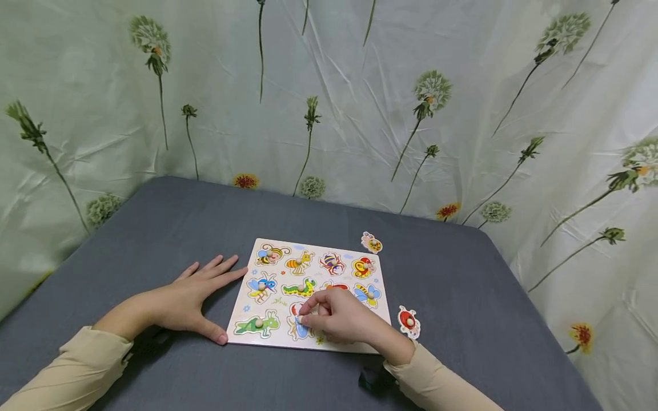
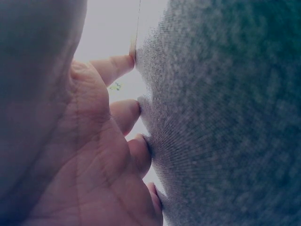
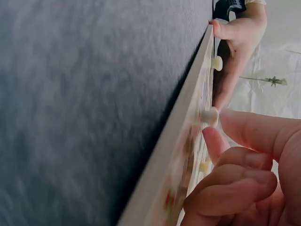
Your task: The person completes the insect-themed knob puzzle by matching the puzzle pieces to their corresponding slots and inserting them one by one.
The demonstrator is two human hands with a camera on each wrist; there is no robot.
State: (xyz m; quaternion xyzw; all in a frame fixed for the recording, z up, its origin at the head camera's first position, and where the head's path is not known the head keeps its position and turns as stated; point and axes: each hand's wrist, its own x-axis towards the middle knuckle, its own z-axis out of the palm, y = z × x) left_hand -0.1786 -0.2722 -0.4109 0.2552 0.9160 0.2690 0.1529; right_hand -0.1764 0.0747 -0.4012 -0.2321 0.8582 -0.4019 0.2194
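A pale wooden knob puzzle board with colourful insect pieces lies on the grey table. My right hand is over its lower part, thumb and forefinger at the wooden knob of a blue-winged insect piece, pinching it. That piece sits in the bottom row, partly covered by the fingers. My left hand is spread flat at the board's left side. Its thumb touches the lower left corner and its forefinger reaches the left edge. In the left wrist view, the fingertips rest on the cloth.
A loose red ladybird piece lies right of the board. Another loose piece, pink and yellow, lies by the upper right corner. Behind the grey table hangs a curtain printed with dandelions.
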